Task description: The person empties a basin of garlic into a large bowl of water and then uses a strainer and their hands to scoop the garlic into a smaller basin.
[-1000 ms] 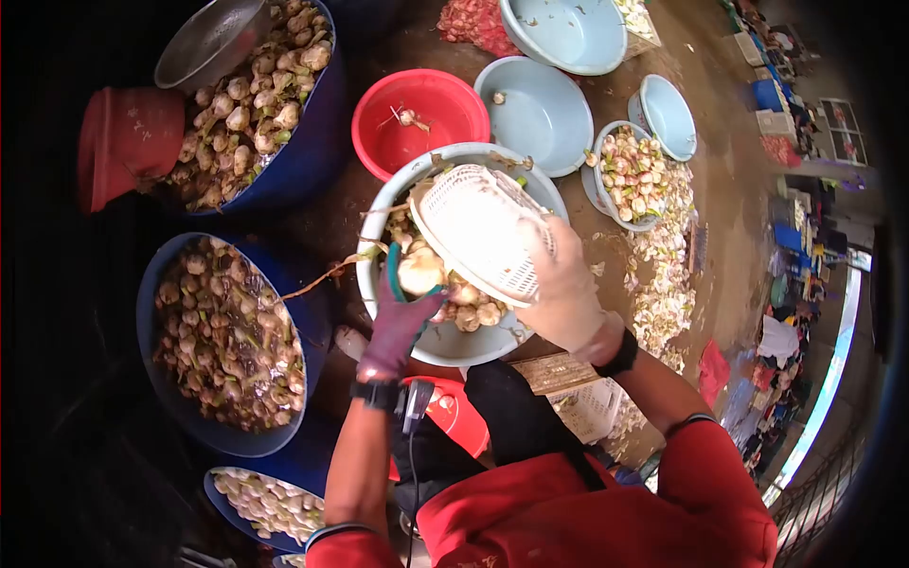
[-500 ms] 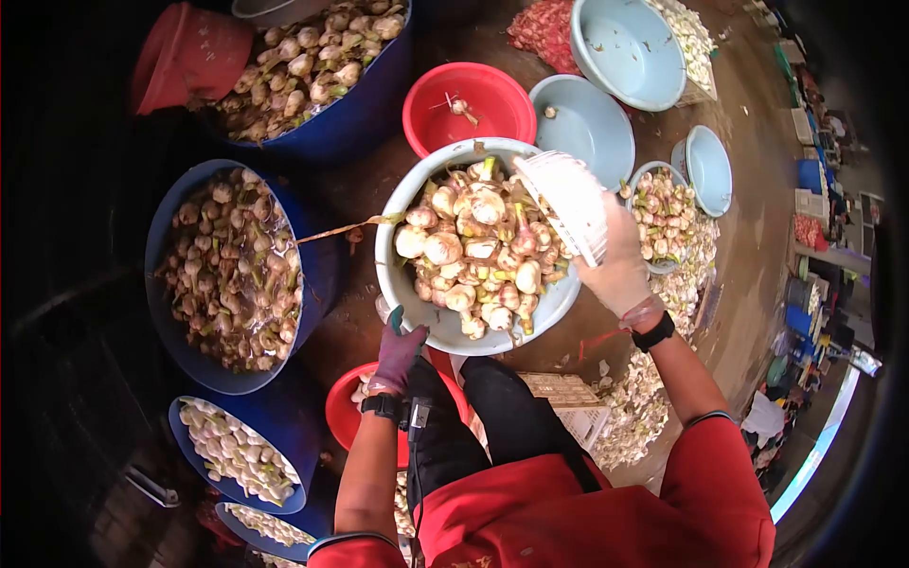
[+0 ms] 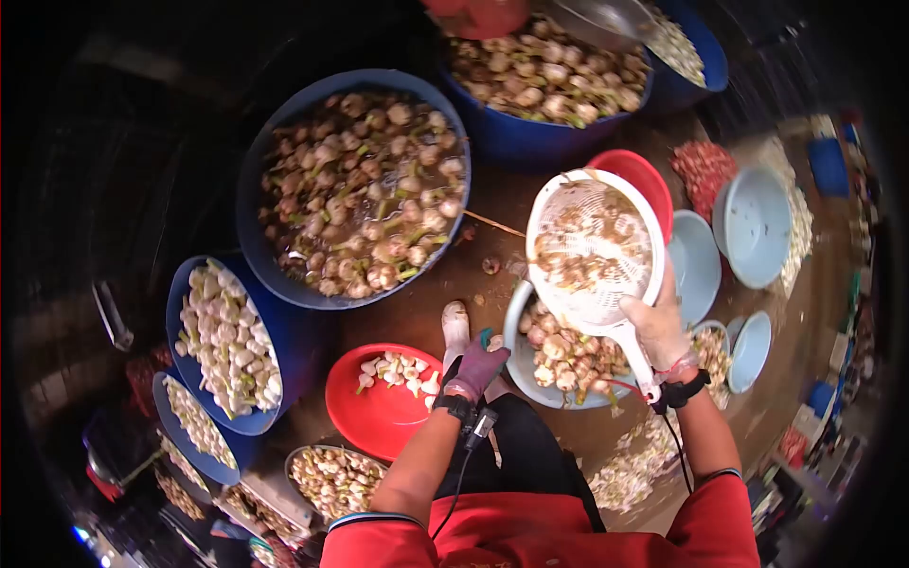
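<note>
In my right hand [image 3: 655, 320] is a white strainer [image 3: 595, 251] with a handle, gripped near its rim. Bits of brown peel cling inside the strainer, which hangs over a pale blue basin [image 3: 519, 364] of garlic bulbs [image 3: 568, 352] and hides part of it. My left hand [image 3: 479, 367], in a purple and green glove, has its fingers curled at the basin's left rim; whether they grip the rim is hard to make out. Left of that hand lies a red basin [image 3: 379, 417] with some peeled white garlic [image 3: 402, 369] in it.
A large blue tub [image 3: 248, 204] of garlic in water stands at the upper left. Another blue tub [image 3: 530, 137] of garlic is at the top. Blue tubs of white garlic [image 3: 227, 341] are at the left. Empty pale blue basins [image 3: 755, 227] and a red net sack [image 3: 703, 175] lie right.
The view has turned toward the left. The strainer, before tipped over the garlic basin, now shows its inside and sits above the basin's far side. My left hand stays beside the basin's rim.
</note>
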`<state>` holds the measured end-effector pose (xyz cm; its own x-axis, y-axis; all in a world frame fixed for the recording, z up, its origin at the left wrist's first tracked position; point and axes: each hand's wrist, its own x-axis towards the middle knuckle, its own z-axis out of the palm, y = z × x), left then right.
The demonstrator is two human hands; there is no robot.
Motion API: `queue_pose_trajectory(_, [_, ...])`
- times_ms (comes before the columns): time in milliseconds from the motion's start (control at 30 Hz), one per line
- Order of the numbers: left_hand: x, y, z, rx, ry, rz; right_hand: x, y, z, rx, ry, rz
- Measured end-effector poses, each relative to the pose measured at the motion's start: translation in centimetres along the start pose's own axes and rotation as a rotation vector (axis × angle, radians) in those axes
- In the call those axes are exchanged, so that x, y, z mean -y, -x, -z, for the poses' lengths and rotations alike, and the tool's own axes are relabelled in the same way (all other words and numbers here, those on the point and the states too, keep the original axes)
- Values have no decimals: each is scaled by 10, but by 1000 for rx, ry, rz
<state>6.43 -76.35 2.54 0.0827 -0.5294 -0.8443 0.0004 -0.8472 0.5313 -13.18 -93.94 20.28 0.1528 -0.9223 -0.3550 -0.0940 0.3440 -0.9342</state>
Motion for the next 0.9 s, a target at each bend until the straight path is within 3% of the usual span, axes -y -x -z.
queue_pose_trajectory(67, [11,0,16,4,170,47,8,-15,-44,67,-133,-156])
queue_pose_trajectory(100, [17,1,27,-8,194,53,-2,-25,-54,91,-46,-197])
queue_pose_trajectory(200, [29,2,66,10,368,91,3,-56,-109,235,-23,-161])
queue_pose_trajectory(233, [28,4,80,7,390,95,-10,-71,-118,242,61,-94])
queue_pose_trajectory(300, [9,9,114,-18,749,102,-7,-101,-151,257,286,-57])
queue_pose_trajectory(367, [-12,-5,154,-88,716,-26,11,-130,-190,274,693,43])
queue_pose_trajectory(433, [-33,-28,198,-231,782,-63,-14,-168,-218,238,963,234])
queue_pose_trajectory(500, [-34,-71,243,-427,626,-99,-32,-203,-250,224,1217,387])
queue_pose_trajectory(567, [-45,-94,289,-625,304,-15,-52,-219,-275,311,1406,245])
queue_pose_trajectory(667, [23,-154,339,-626,246,186,-74,-234,-308,501,1572,-40])
queue_pose_trajectory(767, [51,-177,361,-659,207,306,-114,-243,-318,595,1651,-17])
queue_pose_trajectory(800, [56,-183,366,-658,193,349,-125,-250,-323,644,1673,-117])
queue_pose_trajectory(867, [80,-200,375,-515,387,142,-154,-265,-327,639,1612,-185])
queue_pose_trajectory(900, [93,-205,372,-510,388,161,-170,-268,-326,628,1551,-243])
